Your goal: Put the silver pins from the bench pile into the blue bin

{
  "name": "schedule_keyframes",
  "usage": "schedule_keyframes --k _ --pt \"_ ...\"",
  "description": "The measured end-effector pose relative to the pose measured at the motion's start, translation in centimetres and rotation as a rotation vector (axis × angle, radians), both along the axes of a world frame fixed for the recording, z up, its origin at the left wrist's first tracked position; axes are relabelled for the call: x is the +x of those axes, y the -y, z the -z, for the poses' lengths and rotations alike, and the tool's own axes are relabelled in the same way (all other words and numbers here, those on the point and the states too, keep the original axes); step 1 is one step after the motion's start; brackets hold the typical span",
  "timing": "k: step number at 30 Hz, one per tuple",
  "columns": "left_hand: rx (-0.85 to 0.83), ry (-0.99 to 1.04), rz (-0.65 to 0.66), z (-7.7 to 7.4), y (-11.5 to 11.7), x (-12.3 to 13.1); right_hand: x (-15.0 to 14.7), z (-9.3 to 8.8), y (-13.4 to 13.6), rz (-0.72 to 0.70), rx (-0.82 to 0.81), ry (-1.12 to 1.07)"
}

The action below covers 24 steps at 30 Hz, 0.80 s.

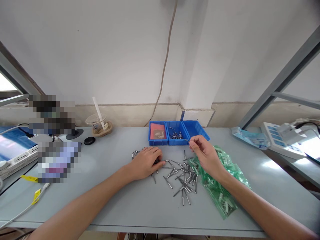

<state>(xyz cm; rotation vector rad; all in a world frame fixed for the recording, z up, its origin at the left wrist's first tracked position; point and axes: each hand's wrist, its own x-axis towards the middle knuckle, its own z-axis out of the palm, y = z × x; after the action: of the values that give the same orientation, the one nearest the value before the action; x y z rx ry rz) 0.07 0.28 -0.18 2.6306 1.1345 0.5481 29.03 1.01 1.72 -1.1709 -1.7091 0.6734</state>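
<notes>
Metal pins point(185, 181) lie in a messy pile on the gray table point(120, 206), beside a shiny green bag point(226, 204). The left hand point(147, 163) curls down over more pins; I cannot tell if it grips any. The right hand point(203, 154) pinches one thin pin point(187, 140). Behind stand three blue boxes point(178, 142), the middle one holding metal pieces point(176, 135).

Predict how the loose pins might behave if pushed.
The slim pins look round, so they may roll. Being shiny, they might slide easily on the smooth table. Where they cross, pushing one could drag others.
</notes>
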Motion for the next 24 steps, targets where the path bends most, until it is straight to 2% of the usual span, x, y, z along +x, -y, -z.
schedule_keyframes --k 15,24 --pt "0.005 0.003 -0.001 -0.23 0.07 0.12 0.02 -0.03 0.1 0.024 -0.041 0.056" --pt "0.007 0.003 0.003 0.12 0.01 0.03 0.02 0.05 0.22 0.07 -0.091 0.002"
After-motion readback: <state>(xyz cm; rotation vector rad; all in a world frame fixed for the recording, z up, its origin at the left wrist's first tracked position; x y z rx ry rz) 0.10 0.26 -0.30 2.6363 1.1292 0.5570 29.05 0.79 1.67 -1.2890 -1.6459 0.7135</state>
